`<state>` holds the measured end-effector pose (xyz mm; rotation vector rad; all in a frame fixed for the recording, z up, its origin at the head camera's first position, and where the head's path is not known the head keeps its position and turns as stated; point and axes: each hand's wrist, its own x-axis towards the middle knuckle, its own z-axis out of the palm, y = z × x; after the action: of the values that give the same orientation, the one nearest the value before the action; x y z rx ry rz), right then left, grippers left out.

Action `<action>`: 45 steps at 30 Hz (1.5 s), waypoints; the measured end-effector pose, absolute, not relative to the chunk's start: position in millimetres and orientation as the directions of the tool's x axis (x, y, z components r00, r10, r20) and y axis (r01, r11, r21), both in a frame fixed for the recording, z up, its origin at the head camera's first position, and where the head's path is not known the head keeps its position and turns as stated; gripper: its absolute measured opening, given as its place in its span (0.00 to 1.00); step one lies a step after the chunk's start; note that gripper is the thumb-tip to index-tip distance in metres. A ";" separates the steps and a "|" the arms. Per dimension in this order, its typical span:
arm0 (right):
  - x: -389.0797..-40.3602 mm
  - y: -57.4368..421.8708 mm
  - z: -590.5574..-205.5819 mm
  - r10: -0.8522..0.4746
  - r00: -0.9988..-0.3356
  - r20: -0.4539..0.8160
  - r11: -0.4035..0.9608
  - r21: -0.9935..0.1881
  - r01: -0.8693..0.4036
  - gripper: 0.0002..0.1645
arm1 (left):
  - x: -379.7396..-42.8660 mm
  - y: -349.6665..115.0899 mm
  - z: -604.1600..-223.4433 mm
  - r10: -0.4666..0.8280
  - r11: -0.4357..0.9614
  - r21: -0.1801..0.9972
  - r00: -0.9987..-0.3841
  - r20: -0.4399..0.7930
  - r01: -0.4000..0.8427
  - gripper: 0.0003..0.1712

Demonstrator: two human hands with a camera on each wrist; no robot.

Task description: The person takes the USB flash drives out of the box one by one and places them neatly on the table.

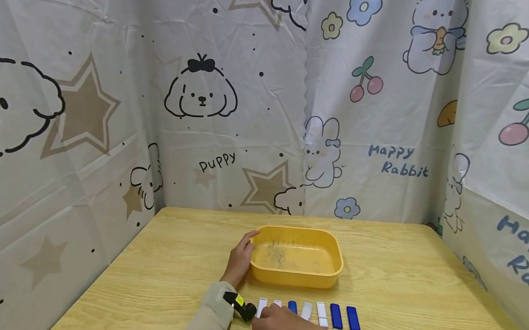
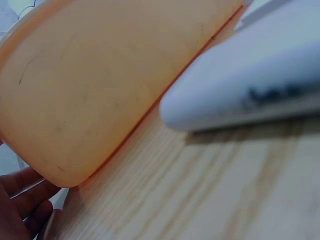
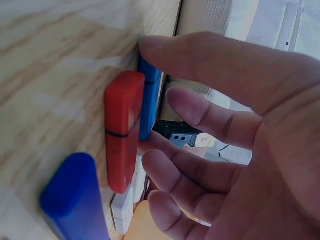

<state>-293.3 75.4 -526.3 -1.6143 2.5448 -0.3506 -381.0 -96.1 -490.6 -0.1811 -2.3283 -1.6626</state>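
My left hand rests against the left end of a yellow plastic basin, fingers extended along its wall near the rim. In the left wrist view, those fingers touch the basin's lower corner. My right hand is low over a row of small capped sticks that look like USB flash drives. In the right wrist view, its thumb and a finger pinch the two ends of a blue USB flash drive. A red drive lies beside it, with a dark blue one nearer the camera.
White and blue drives, such as a white one and a blue one, line up in front of the basin. Wood-grain table extends on both sides. Printed curtains enclose the back and sides.
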 end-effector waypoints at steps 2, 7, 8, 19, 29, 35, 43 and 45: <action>-292.9 75.8 -525.3 -0.900 -0.434 0.025 0.413 -0.264 -0.872 0.08 | -380.3 -95.8 -489.9 -0.060 0.335 0.906 -0.954 0.295 0.259 0.22; -293.4 76.1 -527.9 -0.908 -0.418 0.037 0.395 -0.262 -0.881 0.09 | -378.1 -96.4 -488.6 -0.059 0.340 0.906 -0.956 0.289 0.253 0.22; -292.8 75.9 -527.8 -0.909 -0.416 0.043 0.393 -0.253 -0.884 0.09 | -378.0 -96.8 -488.2 -0.057 0.342 0.904 -0.955 0.291 0.255 0.22; -295.9 74.0 -529.9 -0.895 -0.445 -0.020 0.432 -0.279 -0.857 0.10 | -381.4 -99.1 -488.2 -0.061 0.338 0.908 -0.956 0.286 0.250 0.22; -274.1 67.7 -498.6 -0.875 -0.484 -0.032 0.472 -0.283 -0.835 0.07 | -379.3 -103.0 -488.9 -0.060 0.340 0.906 -0.955 0.289 0.253 0.22; -284.8 66.1 -519.5 -0.887 -0.462 -0.003 0.448 -0.248 -0.859 0.07 | -378.8 -106.0 -489.2 -0.059 0.335 0.909 -0.957 0.284 0.249 0.23; -289.6 65.1 -526.4 -0.892 -0.453 0.004 0.438 -0.247 -0.864 0.06 | -378.1 -106.4 -488.3 -0.053 0.327 0.913 -0.960 0.275 0.244 0.23; -290.0 65.4 -527.1 -0.891 -0.455 0.002 0.440 -0.249 -0.863 0.05 | -377.8 -106.0 -487.5 -0.051 0.325 0.914 -0.961 0.272 0.241 0.22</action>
<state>-290.0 65.4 -527.1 -1.5635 2.5539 -0.3252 -377.8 -106.0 -487.5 -0.1722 -2.3408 -1.6826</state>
